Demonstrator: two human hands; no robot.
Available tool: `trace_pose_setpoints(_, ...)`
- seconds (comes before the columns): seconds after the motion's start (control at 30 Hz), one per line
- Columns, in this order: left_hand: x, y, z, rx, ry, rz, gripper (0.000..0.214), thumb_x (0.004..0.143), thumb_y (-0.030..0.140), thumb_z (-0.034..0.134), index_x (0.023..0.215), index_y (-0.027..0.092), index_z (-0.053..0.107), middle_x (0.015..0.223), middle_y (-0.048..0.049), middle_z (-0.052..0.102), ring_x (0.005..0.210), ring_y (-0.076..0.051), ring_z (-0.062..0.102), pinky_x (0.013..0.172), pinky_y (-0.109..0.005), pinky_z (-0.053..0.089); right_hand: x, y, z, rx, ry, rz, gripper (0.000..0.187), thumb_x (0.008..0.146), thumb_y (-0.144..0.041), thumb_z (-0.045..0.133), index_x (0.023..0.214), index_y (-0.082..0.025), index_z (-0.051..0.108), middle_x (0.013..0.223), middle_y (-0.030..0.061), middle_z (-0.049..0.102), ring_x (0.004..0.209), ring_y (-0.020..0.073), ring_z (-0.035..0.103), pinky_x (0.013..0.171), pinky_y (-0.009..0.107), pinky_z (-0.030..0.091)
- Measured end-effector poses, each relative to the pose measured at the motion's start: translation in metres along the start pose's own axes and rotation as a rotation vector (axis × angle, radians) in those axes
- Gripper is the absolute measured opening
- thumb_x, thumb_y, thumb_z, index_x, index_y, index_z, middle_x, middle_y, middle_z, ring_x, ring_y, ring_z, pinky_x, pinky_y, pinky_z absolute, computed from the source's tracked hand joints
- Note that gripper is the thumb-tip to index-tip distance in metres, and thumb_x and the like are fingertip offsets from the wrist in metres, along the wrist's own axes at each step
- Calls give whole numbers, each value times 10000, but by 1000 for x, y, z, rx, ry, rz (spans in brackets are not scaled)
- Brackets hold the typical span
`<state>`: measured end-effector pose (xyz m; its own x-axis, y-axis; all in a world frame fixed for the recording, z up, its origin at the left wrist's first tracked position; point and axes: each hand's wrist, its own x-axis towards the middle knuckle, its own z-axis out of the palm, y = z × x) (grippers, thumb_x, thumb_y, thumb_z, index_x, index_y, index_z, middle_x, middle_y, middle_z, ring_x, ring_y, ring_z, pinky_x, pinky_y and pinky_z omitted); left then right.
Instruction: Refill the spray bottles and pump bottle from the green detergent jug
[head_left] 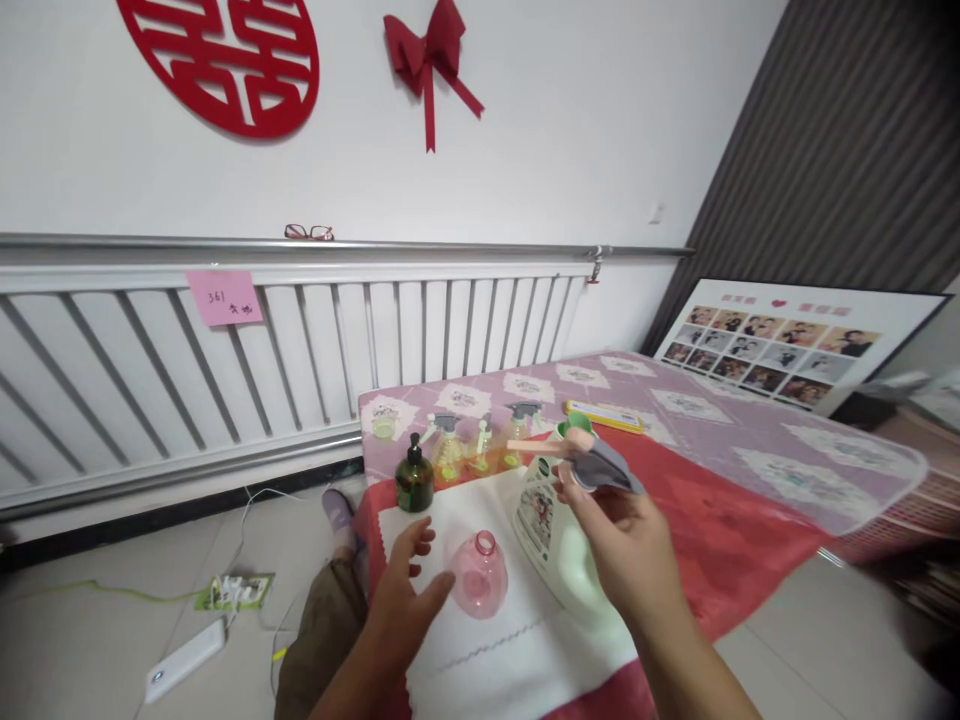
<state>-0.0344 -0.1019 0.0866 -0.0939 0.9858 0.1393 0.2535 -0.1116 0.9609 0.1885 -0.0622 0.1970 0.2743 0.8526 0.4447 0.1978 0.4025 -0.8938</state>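
My left hand (401,600) is open with its fingers spread, just left of a translucent pink bottle (481,580). That bottle stands upright and uncapped on a white cloth (480,685). Raised in my right hand (634,540) is a trigger spray head (604,468), grey with a pinkish part, somewhat blurred by motion. Behind that hand stands a large pale-green jug (551,535) with a darker green top, partly covered by the hand. Several clear spray bottles (448,455) with grey and white heads stand behind the white cloth.
A dark green pump bottle (415,485) stands at the cloth's back left corner. Beneath lies a red cloth (712,530) over a purple patterned tabletop (660,385). A yellow-edged box (604,417) rests farther back. Along the wall runs a white radiator (420,335); a power strip (234,592) lies on the floor.
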Motion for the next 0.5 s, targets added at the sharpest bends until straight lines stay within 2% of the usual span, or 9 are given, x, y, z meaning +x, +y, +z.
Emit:
trace_pose_setpoints(0.07, 2, -23, 17, 55, -26, 0, 686, 702, 249, 639, 1334, 170, 384, 1319, -151, 491, 1200, -288, 486, 999, -472, 397, -1, 0, 3, 85, 7, 79, 273, 731, -429, 717, 892, -214, 667, 765, 21, 689, 672, 160, 623, 617, 286, 512)
trace_pose_setpoints(0.2, 3, -59, 48, 111, -32, 62, 820, 617, 173, 645, 1367, 126, 316, 1413, -180, 401, 1328, -314, 370, 1121, -474, 283, -3, 4, 10, 159, -24, 85, 310, 703, -438, 747, 907, -219, 667, 808, 27, 704, 726, 175, 637, 678, 312, 520)
trace_pose_setpoints(0.33, 8, -73, 63, 171, -52, 63, 891, 589, 143, 655, 1395, 114, 274, 1450, -188, 363, 1358, -322, 330, 1146, -463, 252, -5, 5, 17, 141, -64, 103, 294, 696, -456, 745, 840, -211, 667, 751, 26, 688, 684, 170, 624, 659, 313, 518)
trace_pose_setpoints(0.5, 15, -80, 67, 211, -83, 108, 924, 579, 161, 682, 1411, 122, 281, 1462, -182, 371, 1365, -338, 320, 1150, -479, 238, -8, 9, 23, 125, -96, 154, 342, 676, -506, 746, 802, -197, 667, 676, 14, 652, 622, 157, 594, 603, 288, 507)
